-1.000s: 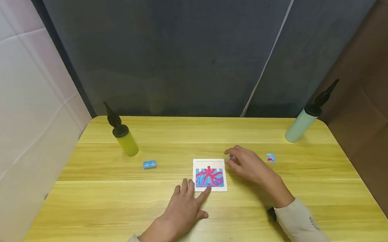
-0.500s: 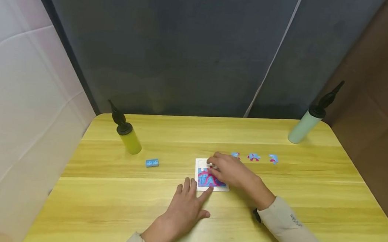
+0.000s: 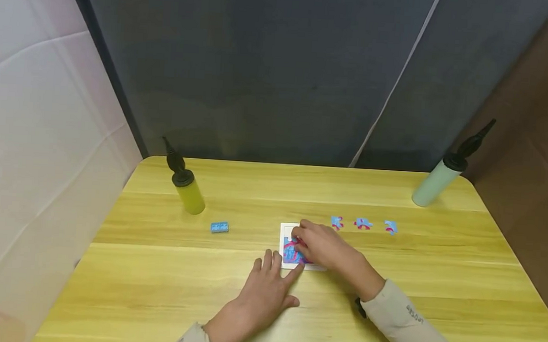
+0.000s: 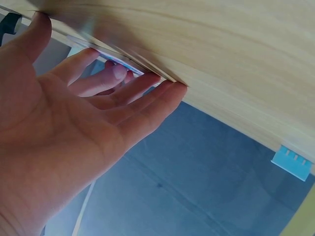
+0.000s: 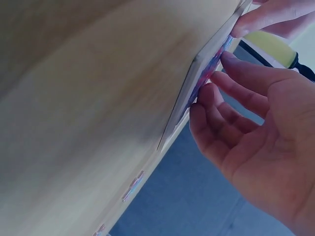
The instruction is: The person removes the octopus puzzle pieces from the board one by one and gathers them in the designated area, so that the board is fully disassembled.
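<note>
Reaching over the octopus jigsaw (image 3: pixel 291 252), not beside it as a second ago, the right hand (image 3: pixel 323 244) curls its fingers, pinching or not I can't tell; the left hand (image 3: pixel 266 293), fingers spread, touches the white frame (image 3: pixel 282 245). Blue and pink, the jigsaw lies flat on the surface (image 3: pixel 154 273) near three loose pieces (image 3: pixel 362 224)

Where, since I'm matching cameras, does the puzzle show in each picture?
Head: the puzzle lies below centre, partly hidden by the right hand.
Left wrist: the puzzle, edge-on, upper left, partly hidden.
Right wrist: the puzzle, slanting, upper half, right of centre.
Shared landmark: the left hand, in every view.
</note>
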### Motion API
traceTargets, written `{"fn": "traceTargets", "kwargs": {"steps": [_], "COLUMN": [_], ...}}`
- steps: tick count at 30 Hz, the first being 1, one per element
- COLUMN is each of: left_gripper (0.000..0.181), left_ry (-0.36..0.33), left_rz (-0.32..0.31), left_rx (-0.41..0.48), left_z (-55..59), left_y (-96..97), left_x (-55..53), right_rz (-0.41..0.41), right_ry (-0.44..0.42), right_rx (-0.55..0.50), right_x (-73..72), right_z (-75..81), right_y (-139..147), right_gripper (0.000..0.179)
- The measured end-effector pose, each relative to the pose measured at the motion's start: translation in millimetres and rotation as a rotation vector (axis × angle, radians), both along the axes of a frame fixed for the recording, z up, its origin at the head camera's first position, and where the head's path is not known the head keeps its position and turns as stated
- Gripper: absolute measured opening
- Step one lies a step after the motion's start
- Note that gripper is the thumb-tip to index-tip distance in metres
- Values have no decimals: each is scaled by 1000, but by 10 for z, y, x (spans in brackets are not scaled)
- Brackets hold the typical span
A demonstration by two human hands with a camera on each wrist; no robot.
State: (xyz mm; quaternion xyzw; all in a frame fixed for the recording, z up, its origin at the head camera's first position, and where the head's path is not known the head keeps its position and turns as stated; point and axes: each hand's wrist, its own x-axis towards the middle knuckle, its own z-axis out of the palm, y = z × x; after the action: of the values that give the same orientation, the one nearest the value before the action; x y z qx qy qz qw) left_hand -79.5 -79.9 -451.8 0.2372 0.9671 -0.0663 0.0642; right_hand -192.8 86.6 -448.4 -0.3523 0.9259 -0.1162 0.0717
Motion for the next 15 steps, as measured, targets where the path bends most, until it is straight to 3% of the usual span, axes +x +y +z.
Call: {"fn": "traceTargets", "kwargs": {"steps": [10,15], "left_gripper": [71,70], "left_ry": [13,15], "left_rz": [-18,-14], "left_rx": [-6,-10], "left_z": [-7,0], "left_y": [-6,-4], "left_x": [-7,-2], "right_rz": [-49,-70], "right_ry": [-122,-228], "right_rx": [-148,-259], "right_x": [-63,-87], "right_z": [-19,-38], "right_y": [-5,2], "right_gripper": [6,5]}}
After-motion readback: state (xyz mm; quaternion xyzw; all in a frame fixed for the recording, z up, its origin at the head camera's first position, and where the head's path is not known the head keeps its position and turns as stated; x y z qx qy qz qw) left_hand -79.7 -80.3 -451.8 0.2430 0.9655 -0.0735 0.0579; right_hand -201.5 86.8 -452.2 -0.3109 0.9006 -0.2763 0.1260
